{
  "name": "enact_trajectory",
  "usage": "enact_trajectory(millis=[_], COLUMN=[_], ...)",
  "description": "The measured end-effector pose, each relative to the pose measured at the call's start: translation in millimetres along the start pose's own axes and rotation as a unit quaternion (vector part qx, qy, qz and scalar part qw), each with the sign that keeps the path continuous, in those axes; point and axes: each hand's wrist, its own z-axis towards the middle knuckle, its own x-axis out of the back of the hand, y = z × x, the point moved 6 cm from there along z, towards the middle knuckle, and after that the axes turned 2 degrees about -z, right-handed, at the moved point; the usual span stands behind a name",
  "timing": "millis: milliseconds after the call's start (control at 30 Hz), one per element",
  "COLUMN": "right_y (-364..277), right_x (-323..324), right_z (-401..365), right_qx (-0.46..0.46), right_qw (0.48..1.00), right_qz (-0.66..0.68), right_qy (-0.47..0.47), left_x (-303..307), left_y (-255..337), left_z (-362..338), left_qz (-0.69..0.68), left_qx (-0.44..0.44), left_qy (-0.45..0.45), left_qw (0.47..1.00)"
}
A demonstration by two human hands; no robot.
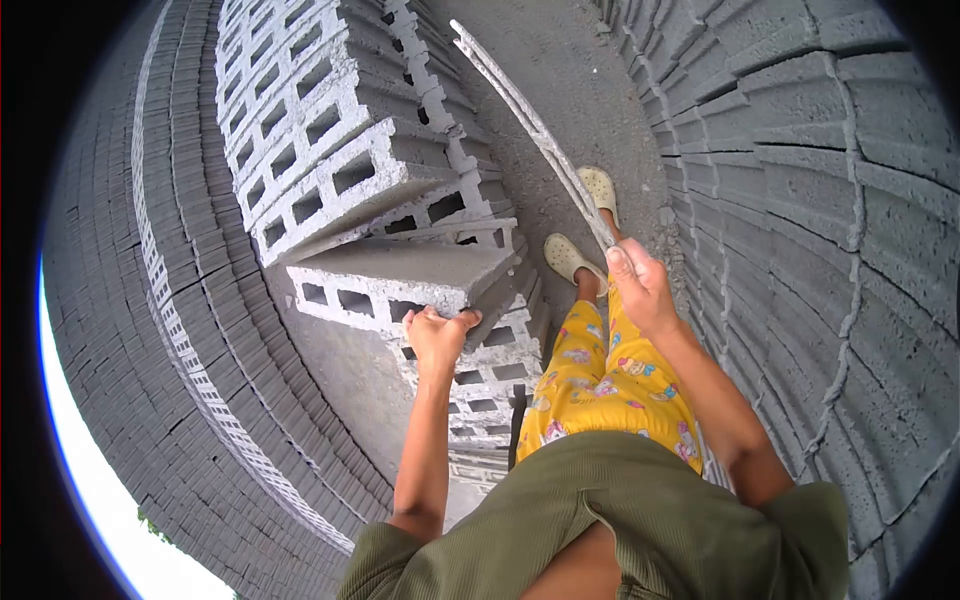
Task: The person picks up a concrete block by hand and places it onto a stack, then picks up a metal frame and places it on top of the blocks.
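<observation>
A wall of stacked grey blocks [790,220] rises on the person's right, and a longer bank of packed blocks [130,350] curves along the left. Between them stands a tall stack of hollow blocks [345,110], many showing their rows of holes, with bare ground [565,85] filling the aisle beside it. The person wears a green shirt [480,510] and yellow trousers [590,400].

One loose block [400,265] lies on top of a lower part of the stack, skewed against its neighbours, a wedge-shaped gap between it and the higher blocks. Its long axis runs from side to side, along the row of holes that faces the person. A slender, pale rod [535,130], split into two prongs at its far end, slants forward and leftward above the aisle, well apart from the loose block.

The left hand [437,338] is much the nearer of the two to that block. Its fingers are bent over the lower edge at the rightmost hole, gripping there, with the thumb spread toward the corner; the fingertips are hidden. From this grip, most of the block lies forward and to the left. The right hand [643,290] is clenched around the near end of the rod, beside two pale clogs [565,255] on the feet.
</observation>
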Motion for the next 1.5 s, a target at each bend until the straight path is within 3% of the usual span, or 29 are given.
enact_trajectory(millis=[67,167,267,333,533,633,767,833,867,900,933,967,1000,1033,1067,1167,1267,1333,1367,1433,1467,1500], right_y=[-12,-23,-62,-93,-133,-122,-112,-137,-140,-138,-126,-107,-90,-81,-70,-54,-40,-39,-29,-13,-9,-13], right_x=[4,-2,-28,-61,-203,-265,-288,-268,-259,-250,-245,-242,-240,-238,-238,-249,-260,-269,-273,-279,-283,-284], right_z=[21,58,95,122,203,223,201,156,129,101,74,45,19,-2,-18,-40,-45,-38,-36,-33,-32,-31], right_qx=[-0.023,-0.012,0.08,0.218,0.268,0.219,0.265,0.32,0.349,0.299,0.194,0.068,-0.001,-0.019,-0.036,-0.072,-0.112,-0.155,-0.233,-0.352,-0.395,-0.393], right_qw=[0.999,0.997,0.992,0.964,0.897,0.885,0.843,0.853,0.872,0.897,0.912,0.908,0.889,0.878,0.879,0.85,0.819,0.819,0.823,0.821,0.817,0.823], right_qz=[-0.026,-0.053,-0.091,-0.15,-0.327,-0.369,-0.445,-0.392,-0.311,-0.255,-0.22,-0.2,-0.224,-0.251,-0.259,-0.345,-0.408,-0.411,-0.371,-0.297,-0.266,-0.282], right_qy=[-0.019,-0.055,-0.035,0.01,-0.126,-0.179,-0.144,-0.131,-0.142,-0.203,-0.286,-0.362,-0.4,-0.407,-0.399,-0.39,-0.389,-0.37,-0.362,-0.337,-0.326,-0.296], left_x=[-8,-33,-42,-38,-35,-32,-26,-14,-1,15,31,48,66,71,84,94,89,84,85,74,68,56], left_y=[30,24,15,21,25,26,31,38,37,31,23,-4,-39,-94,-139,-258,-291,-288,-282,-277,-280,-289], left_z=[-11,-14,-12,-16,-18,-18,-21,-28,-36,-41,-45,-42,-34,-24,-7,72,146,182,204,237,250,268], left_qz=[0.099,0.12,0.127,0.128,0.138,0.13,0.143,0.143,0.078,0.012,-0.059,-0.143,-0.223,-0.402,-0.481,-0.565,-0.641,-0.71,-0.744,-0.827,-0.818,-0.835], left_qx=[-0.008,-0.01,-0.031,-0.041,-0.042,-0.016,-0.033,-0.074,-0.113,-0.153,-0.189,-0.121,-0.053,0.022,0.05,0.112,0.155,0.115,0.086,0.045,0.028,0.009], left_qy=[-0.015,-0.001,0.022,0.038,0.063,0.037,0.01,0.03,0.052,0.075,0.097,0.066,0.034,0.117,0.203,0.308,0.277,0.236,0.211,0.057,0.031,-0.016], left_qw=[0.995,0.993,0.991,0.99,0.988,0.991,0.989,0.986,0.989,0.985,0.975,0.98,0.973,0.908,0.852,0.757,0.699,0.654,0.628,0.558,0.573,0.551])
